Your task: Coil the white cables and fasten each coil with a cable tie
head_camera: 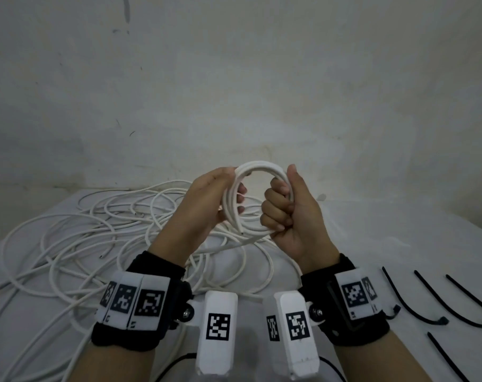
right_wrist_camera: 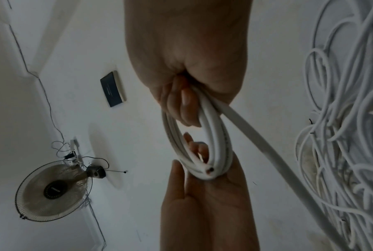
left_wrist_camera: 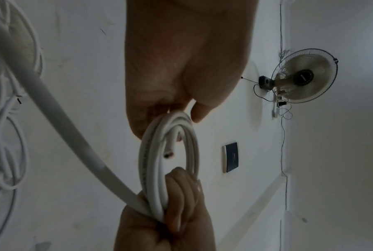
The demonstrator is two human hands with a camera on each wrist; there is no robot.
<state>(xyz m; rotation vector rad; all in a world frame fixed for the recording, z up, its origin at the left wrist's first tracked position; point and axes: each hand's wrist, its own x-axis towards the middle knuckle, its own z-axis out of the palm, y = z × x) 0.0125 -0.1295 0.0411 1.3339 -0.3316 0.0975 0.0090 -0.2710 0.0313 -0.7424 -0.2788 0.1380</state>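
Coil point(head_camera: 257, 199) held aloft at table's twelve o'clock, right hand point(head_camera: 292, 213) clenched round it, left hand point(head_camera: 209, 199) apparently cupping loosely; a slackened grip would spring the turns.

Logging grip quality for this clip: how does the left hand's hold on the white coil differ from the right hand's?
The left hand cradles the coil in a fairly open palm, fingers loosely hooked through the loop; the right hand clenches it in a tight fist. The left hand's side carries the cut cable end; from the right hand's side the loose cable trails off. Both hold the coil off the table.
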